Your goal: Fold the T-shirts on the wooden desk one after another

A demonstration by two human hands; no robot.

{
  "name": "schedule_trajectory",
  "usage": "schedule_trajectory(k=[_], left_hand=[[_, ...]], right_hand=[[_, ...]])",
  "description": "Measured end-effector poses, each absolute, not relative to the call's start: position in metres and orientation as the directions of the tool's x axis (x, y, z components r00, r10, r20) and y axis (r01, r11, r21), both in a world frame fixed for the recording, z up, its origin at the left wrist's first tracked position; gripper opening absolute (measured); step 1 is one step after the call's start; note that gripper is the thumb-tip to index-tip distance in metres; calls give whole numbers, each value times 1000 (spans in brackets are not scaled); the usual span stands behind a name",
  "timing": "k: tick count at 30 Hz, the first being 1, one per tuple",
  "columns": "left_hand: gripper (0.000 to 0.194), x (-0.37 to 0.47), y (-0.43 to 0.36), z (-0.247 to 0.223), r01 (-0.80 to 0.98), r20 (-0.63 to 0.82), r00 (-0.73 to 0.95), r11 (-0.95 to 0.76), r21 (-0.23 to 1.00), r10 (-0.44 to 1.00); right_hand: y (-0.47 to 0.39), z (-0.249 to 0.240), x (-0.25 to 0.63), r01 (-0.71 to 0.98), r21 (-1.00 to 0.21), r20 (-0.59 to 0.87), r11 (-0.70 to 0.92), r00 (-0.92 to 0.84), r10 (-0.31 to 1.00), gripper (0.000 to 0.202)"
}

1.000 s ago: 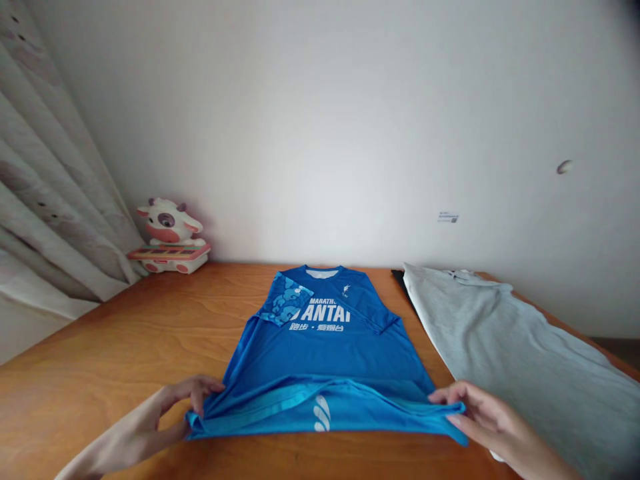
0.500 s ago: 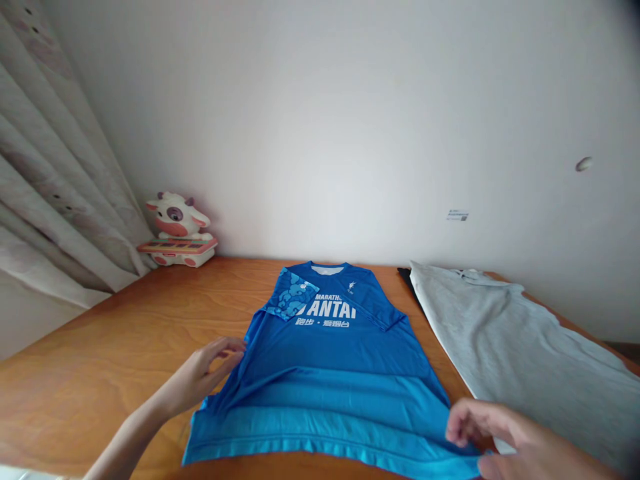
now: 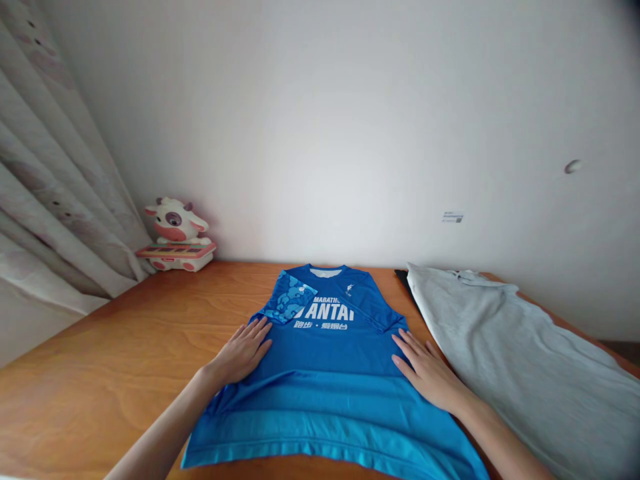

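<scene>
A blue T-shirt [image 3: 320,357] with white lettering lies front side up, its collar toward the wall and its hem toward me. Both sleeves are folded in over the chest, and the lower part shows soft wrinkles. My left hand [image 3: 245,350] rests flat on the shirt's left edge just below the patterned sleeve, fingers stretched out. On the opposite edge, my right hand [image 3: 425,370] lies with fingers spread, palm down on the fabric. Neither hand grips the cloth.
To the right a grey garment [image 3: 510,347] is spread out, with a bit of black cloth [image 3: 401,275] under its edge. A cow-shaped toy keyboard [image 3: 177,233] stands at the back left of the wooden table [image 3: 125,353], near a curtain [image 3: 55,180]. A white wall closes off the back.
My right hand has let go of the hem corner and moved up to the shirt's right side. My left hand has moved slightly forward and flattened onto the left edge.
</scene>
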State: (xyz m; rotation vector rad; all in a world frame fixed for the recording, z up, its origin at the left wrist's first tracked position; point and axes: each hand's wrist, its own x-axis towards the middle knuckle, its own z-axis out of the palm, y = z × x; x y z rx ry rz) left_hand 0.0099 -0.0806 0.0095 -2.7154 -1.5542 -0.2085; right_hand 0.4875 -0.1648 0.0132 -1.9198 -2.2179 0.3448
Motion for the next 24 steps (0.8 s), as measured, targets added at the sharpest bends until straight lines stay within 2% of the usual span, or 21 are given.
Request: schedule_trajectory(k=[4, 8, 14, 17, 19, 21, 22, 24], left_hand=[[53, -1, -79, 10, 870, 85, 488, -492, 38, 869], [51, -11, -86, 17, 833, 104, 540, -548, 69, 835], [39, -16, -125, 49, 747, 206, 598, -632, 207, 774], [27, -18, -160, 68, 713, 187, 619, -646, 272, 763], [20, -22, -183, 74, 708, 162, 637, -655, 264, 754], [24, -30, -201, 74, 704, 177, 653, -677, 215, 736], [31, -33, -207, 71, 701, 204, 661, -691, 177, 722], [42, -39, -215, 66, 702, 268, 661, -704, 107, 701]], right_hand=[[-166, 15, 490, 957, -261, -60, 128, -149, 987, 73], [-174, 19, 497, 956, -261, -81, 133, -159, 984, 73], [-202, 27, 500, 926, -323, 15, 197, -203, 979, 66], [-225, 42, 494, 890, -371, 44, 265, -269, 962, 49], [-242, 52, 490, 861, -414, 6, 295, -321, 947, 36], [-258, 56, 490, 842, -449, -48, 299, -356, 933, 26], [-264, 56, 492, 839, -461, -70, 290, -360, 930, 24], [-274, 53, 496, 839, -473, -98, 269, -353, 930, 33]])
